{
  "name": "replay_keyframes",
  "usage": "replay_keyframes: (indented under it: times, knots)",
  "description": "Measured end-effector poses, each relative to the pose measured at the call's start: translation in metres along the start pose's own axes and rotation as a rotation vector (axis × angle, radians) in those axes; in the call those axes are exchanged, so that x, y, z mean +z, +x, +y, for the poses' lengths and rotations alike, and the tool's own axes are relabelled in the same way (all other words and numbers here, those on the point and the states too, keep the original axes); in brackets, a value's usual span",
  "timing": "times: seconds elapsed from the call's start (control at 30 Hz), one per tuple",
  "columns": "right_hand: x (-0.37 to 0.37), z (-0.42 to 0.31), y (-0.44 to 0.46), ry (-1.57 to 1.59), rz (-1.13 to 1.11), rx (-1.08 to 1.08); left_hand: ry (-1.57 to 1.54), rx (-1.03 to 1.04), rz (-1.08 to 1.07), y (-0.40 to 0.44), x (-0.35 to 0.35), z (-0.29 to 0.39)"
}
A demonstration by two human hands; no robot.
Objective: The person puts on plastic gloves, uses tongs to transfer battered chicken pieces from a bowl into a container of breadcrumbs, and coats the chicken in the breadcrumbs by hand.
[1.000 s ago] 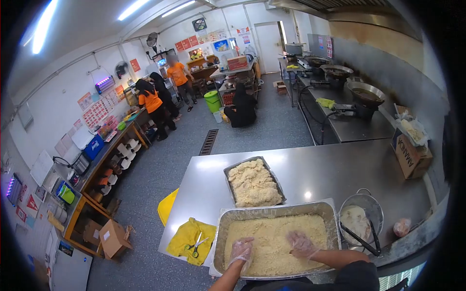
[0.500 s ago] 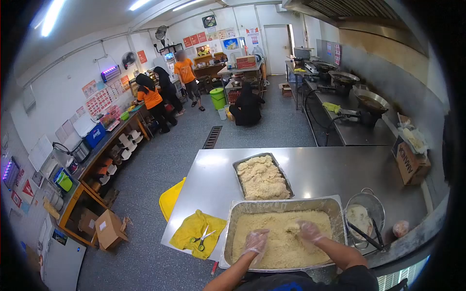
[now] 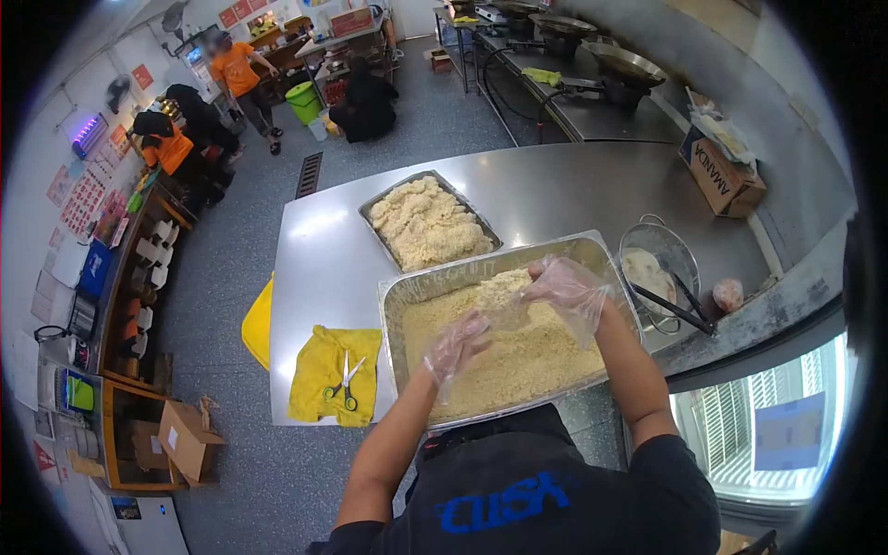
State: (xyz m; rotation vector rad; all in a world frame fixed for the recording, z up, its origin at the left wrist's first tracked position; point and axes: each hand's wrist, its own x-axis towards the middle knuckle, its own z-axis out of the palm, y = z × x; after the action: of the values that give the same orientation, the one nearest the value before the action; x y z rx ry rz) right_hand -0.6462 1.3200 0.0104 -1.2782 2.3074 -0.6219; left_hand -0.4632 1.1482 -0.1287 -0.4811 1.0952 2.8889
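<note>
A large metal tray [image 3: 393, 319] holds a deep layer of pale breadcrumbs [image 3: 481, 375]. My left hand [image 3: 460, 342], in a clear plastic glove, hovers over the left part of the crumbs with its fingers apart. On the tray's far right side is my right hand [image 3: 569, 289], also gloved, its curved fingers and thumb spaced apart. A lighter, lumpy heap of crumbs [image 3: 502, 289] lies beside its fingertips; whether a coated piece is in it cannot be seen. Behind stands a smaller tray [image 3: 377, 222] piled with crumb-coated pieces [image 3: 430, 222].
Scissors [image 3: 346, 384] lie on a yellow cloth [image 3: 305, 384] at left. To the right are a strainer bowl [image 3: 661, 245] with black-handled tongs [image 3: 675, 310], a tied bag [image 3: 728, 294] and a cardboard box [image 3: 721, 176]. Woks [image 3: 629, 63] stand farther back; several people work across the room.
The view has tipped down and shifted right. My right hand has moved toward the tray's far side, leaving the spot where it touched a crumb-covered lump. My left hand has risen slightly off the crumbs.
</note>
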Motion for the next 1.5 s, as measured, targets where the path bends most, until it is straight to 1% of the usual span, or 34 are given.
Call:
replay_keyframes:
  times: [0.07,0.1,0.17,0.2,0.27,0.3,0.37,0.4,0.47,0.5,0.57,0.6,0.67,0.7,0.77,0.8,0.87,0.9,0.97,1.0,1.03,1.07,1.13,1.17,1.23,1.27,1.3,1.33,1.37,1.4,1.47,1.5]
  knots:
    - [0.012,-0.003,-0.001,0.293,0.053,0.061,-0.054,0.047,-0.070,-0.002,0.006,-0.010]
    - [0.025,0.003,0.001,0.544,0.050,0.050,-0.081,0.072,-0.106,-0.002,0.009,-0.011]
    - [0.052,0.017,0.004,1.045,0.047,0.019,0.178,0.091,0.090,0.004,0.010,-0.009]
    - [0.057,0.014,-0.001,1.058,0.089,0.024,0.308,0.105,0.188,0.007,0.010,-0.005]
    - [0.067,0.009,-0.011,1.085,0.176,0.029,0.631,0.051,0.281,0.001,0.017,0.015]
    - [0.074,0.015,-0.015,1.056,0.152,0.086,0.792,0.024,0.328,-0.005,0.023,0.027]
    - [0.093,0.033,-0.021,1.000,0.094,0.208,1.142,-0.004,0.270,-0.016,0.036,0.057]
    - [0.095,0.034,-0.027,0.753,0.123,0.214,1.314,-0.025,0.239,-0.021,0.041,0.070]
    - [0.095,0.033,-0.038,0.256,0.169,0.209,1.581,-0.150,0.098,-0.021,0.049,0.098]
    - [0.098,0.035,-0.041,0.241,0.182,0.251,1.711,-0.210,0.025,-0.022,0.049,0.107]
    - [0.103,0.041,-0.049,0.205,0.214,0.329,1.970,-0.175,-0.007,-0.021,0.031,0.107]
    - [0.112,0.054,-0.053,0.161,0.219,0.310,2.101,-0.158,-0.024,-0.023,0.024,0.105]
    - [0.136,0.084,-0.051,0.089,0.249,0.275,2.170,-0.152,-0.074,-0.031,0.019,0.107]
    - [0.138,0.086,-0.052,0.086,0.262,0.262,2.212,-0.154,-0.110,-0.035,0.015,0.107]
    - [0.138,0.084,-0.059,0.089,0.295,0.250,2.190,-0.100,-0.173,-0.028,-0.010,0.100]
    - [0.140,0.087,-0.063,0.148,0.259,0.284,2.173,-0.073,-0.205,-0.026,-0.018,0.098]
    - [0.133,0.098,-0.062,0.241,0.201,0.327,2.134,0.008,-0.273,-0.024,-0.012,0.112]
    - [0.129,0.102,-0.061,0.251,0.227,0.336,2.108,0.050,-0.299,-0.020,-0.003,0.120]
    - [0.134,0.109,-0.068,0.274,0.240,0.356,1.950,-0.246,-0.106,-0.010,0.049,0.151]
    - [0.142,0.114,-0.074,0.280,0.211,0.369,1.851,-0.404,-0.008,-0.008,0.062,0.159]
    - [0.146,0.121,-0.077,0.285,0.188,0.374,1.784,-0.350,0.045,0.009,0.041,0.167]
    - [0.147,0.129,-0.072,0.286,0.171,0.370,1.828,-0.298,0.082,0.025,0.026,0.172]
    - [0.144,0.129,-0.069,0.394,0.148,0.388,1.912,-0.211,0.152,0.056,0.044,0.199]
    - [0.148,0.127,-0.068,0.456,0.138,0.407,1.886,-0.188,0.196,0.074,0.049,0.210]
    - [0.166,0.134,-0.067,0.464,0.052,0.391,1.827,-0.156,0.258,0.109,0.049,0.216]
    - [0.169,0.139,-0.065,0.457,0.027,0.384,1.949,-0.085,0.220,0.127,0.034,0.211]
    - [0.160,0.132,-0.064,0.362,0.040,0.394,2.070,0.012,0.177,0.151,0.011,0.210]
    - [0.154,0.122,-0.066,0.264,0.052,0.413,2.027,-0.028,0.273,0.168,0.013,0.211]
    - [0.155,0.122,-0.069,0.225,0.057,0.362,1.981,-0.064,0.370,0.184,0.015,0.211]
    - [0.153,0.122,-0.069,0.184,0.059,0.312,2.033,-0.080,0.288,0.201,0.009,0.213]
    - [0.137,0.114,-0.066,0.285,0.019,0.340,2.123,-0.126,0.139,0.231,-0.027,0.214]
    - [0.134,0.110,-0.067,0.339,-0.008,0.350,2.107,-0.137,0.164,0.245,-0.047,0.213]
